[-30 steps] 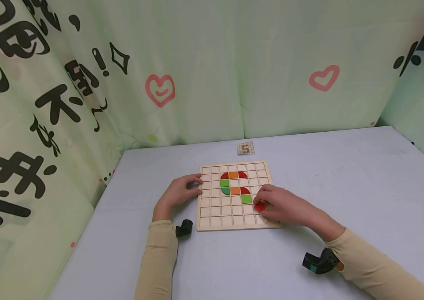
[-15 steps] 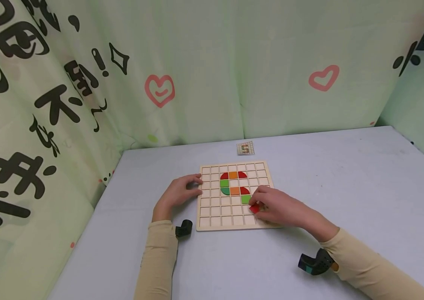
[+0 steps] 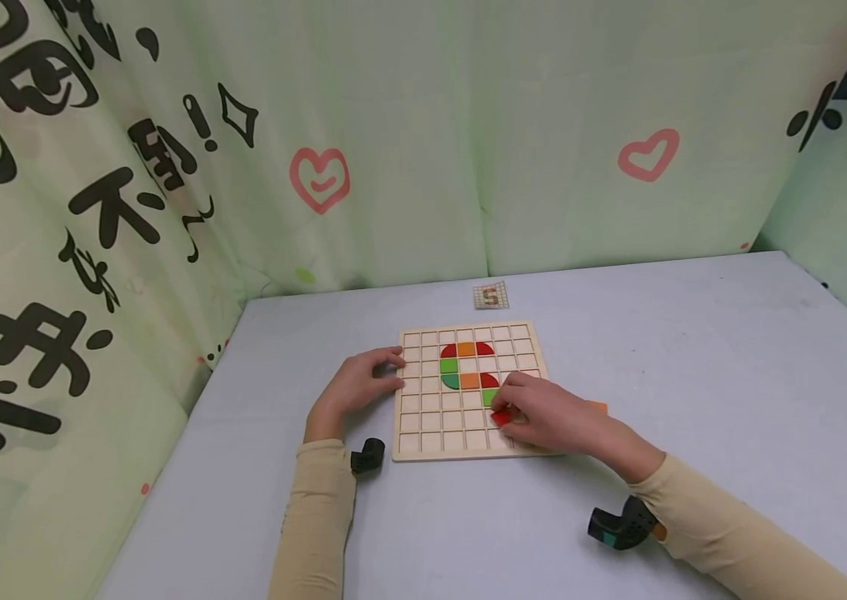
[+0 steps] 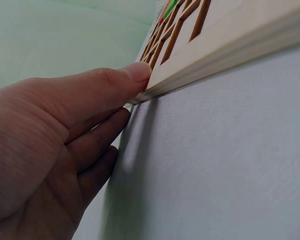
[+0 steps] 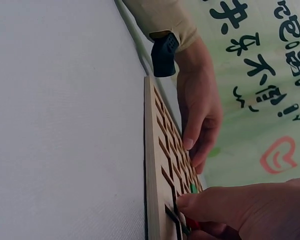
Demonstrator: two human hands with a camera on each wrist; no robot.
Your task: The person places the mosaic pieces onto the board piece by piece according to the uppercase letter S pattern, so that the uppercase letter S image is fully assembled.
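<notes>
A wooden grid board [image 3: 446, 457] lies on the table before me. Set in it are red, orange, light green and dark green tiles, forming a curve; the light green tile [image 3: 488, 397] is at its lower end. My right hand [image 3: 551, 412] pinches a small red tile [image 3: 501, 417] between thumb and fingers, just below that green one. The red tile's outline is partly covered by the fingers. At the board's left edge, my left hand [image 3: 356, 383] touches the frame with thumb and fingertips. In the left wrist view the thumb [image 4: 137, 72] rests on the frame [image 4: 210, 52].
Behind the board lies a small card [image 3: 491, 296] with a grid pattern. An orange piece [image 3: 598, 407] shows past the right hand, beyond the board's right side. A pale green curtain with writing and hearts [image 3: 320, 181] surrounds the white-covered table [image 3: 694, 350].
My right hand has moved left over the board with the red tile, which is now below the light green tile. The orange piece has come into sight behind it. The left hand stays put.
</notes>
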